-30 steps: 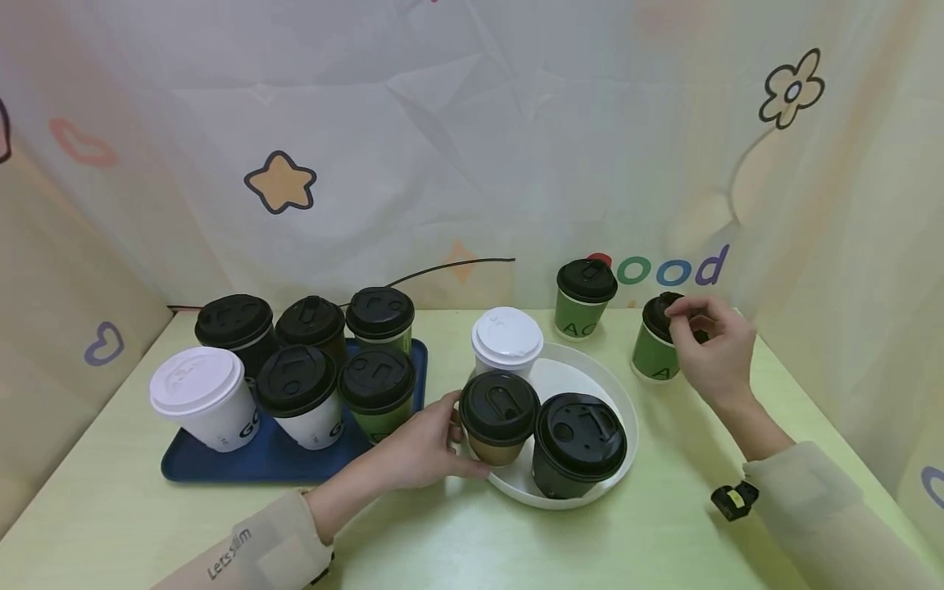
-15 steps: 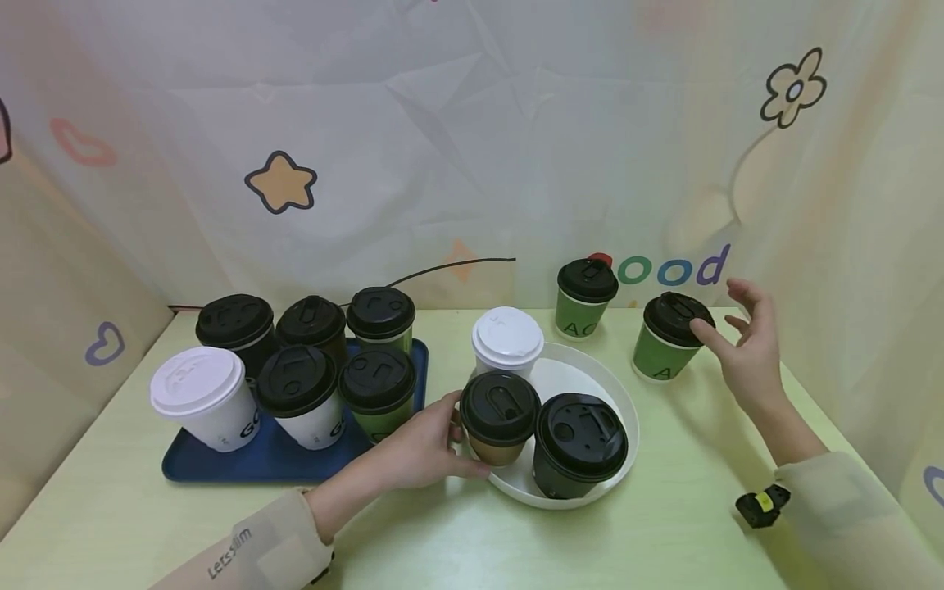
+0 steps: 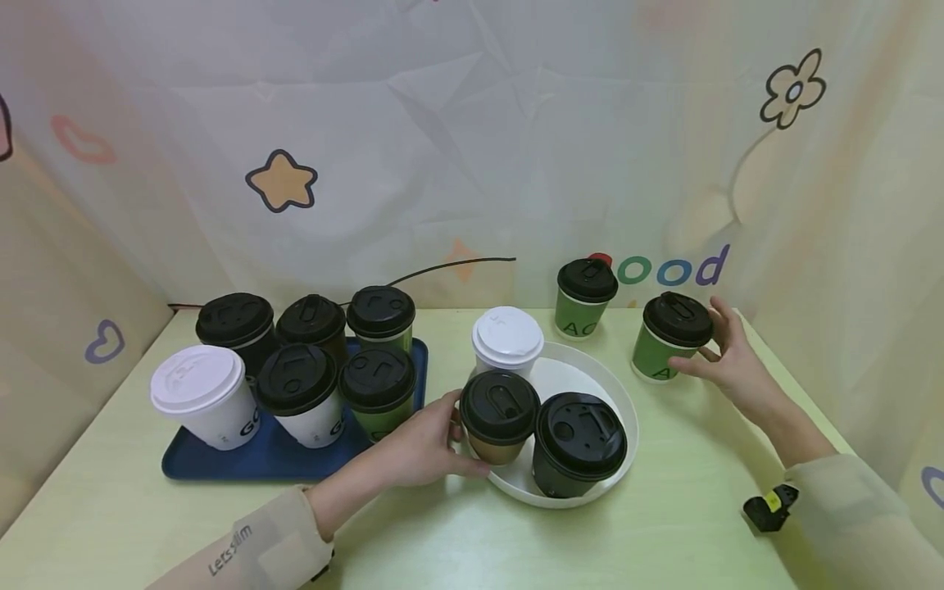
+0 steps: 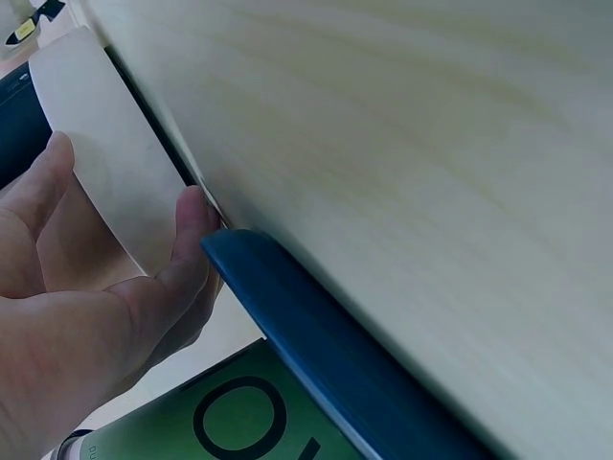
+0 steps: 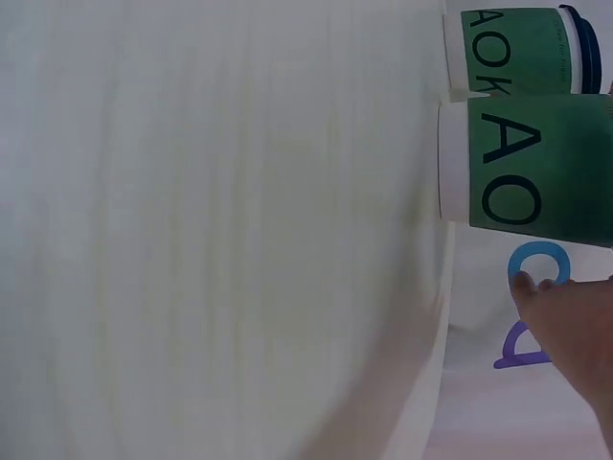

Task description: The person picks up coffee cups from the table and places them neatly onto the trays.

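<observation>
In the head view my left hand (image 3: 424, 447) grips a brown paper coffee cup (image 3: 496, 453) with a black lid, at the left side of the round white tray (image 3: 623, 401). The left wrist view shows thumb and fingers around the brown cup (image 4: 81, 230). My right hand (image 3: 741, 373) is at the right side of a green paper cup (image 3: 652, 354) with a black lid, thumb in front and fingers behind, spread about it. In the right wrist view that green cup (image 5: 551, 168) stands upright, with the fingertips of my right hand (image 5: 575, 331) beside it.
The white tray also bears a white-lidded cup (image 3: 507, 340) and a large dark cup (image 3: 578, 451). Another green cup (image 3: 583, 307) stands behind, near the curtain (image 3: 472, 164). At left, a blue tray (image 3: 221, 469) carries several lidded cups. The left hand passes close by its green cup (image 3: 378, 393).
My right hand has moved from the green cup's lid out to the right, then lower beside the cup, with its fingers spread. The left hand has kept its place on the brown cup.
</observation>
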Demonstrator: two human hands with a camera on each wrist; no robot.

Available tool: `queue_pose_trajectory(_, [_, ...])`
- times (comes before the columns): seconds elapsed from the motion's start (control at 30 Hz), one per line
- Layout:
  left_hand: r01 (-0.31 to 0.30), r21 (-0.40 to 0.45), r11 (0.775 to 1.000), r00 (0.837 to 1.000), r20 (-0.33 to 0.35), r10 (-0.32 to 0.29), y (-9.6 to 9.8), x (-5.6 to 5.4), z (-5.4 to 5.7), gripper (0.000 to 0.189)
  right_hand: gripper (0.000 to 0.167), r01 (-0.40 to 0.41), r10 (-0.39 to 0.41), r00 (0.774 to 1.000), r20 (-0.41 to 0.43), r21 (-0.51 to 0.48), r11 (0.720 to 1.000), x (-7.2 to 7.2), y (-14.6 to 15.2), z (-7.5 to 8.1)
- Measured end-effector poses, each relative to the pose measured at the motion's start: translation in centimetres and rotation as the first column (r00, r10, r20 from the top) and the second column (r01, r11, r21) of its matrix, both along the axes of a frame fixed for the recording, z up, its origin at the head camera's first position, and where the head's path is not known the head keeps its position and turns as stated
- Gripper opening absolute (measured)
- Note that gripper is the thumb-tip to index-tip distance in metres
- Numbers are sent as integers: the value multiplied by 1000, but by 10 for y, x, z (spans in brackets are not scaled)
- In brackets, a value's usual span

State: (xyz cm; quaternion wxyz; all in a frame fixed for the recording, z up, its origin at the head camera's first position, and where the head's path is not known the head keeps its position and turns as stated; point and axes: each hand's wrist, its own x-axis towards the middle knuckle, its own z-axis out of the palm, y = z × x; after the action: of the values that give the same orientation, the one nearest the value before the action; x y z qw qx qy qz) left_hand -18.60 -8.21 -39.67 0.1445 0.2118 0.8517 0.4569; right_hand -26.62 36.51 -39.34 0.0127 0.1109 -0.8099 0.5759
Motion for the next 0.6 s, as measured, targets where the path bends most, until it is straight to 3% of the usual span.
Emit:
queue_pose_trajectory(0.13, [-3, 2, 1000, 1000, 0, 3, 0, 0, 0, 85, 109, -18, 18, 1000, 22, 1, 1000, -5, -3, -5])
queue_pose_trajectory(0.4, [-1, 14, 1000, 1000, -2, 1, 0, 0, 1, 87, 79, -33, 32, 997, -70, -13, 999, -15, -11, -10])
queue_pose_trajectory(0.6, [4, 12, 1000, 1000, -2, -4, 0, 0, 1, 87, 74, 11, -10, 999, -41, 29, 1000, -14, -10, -10])
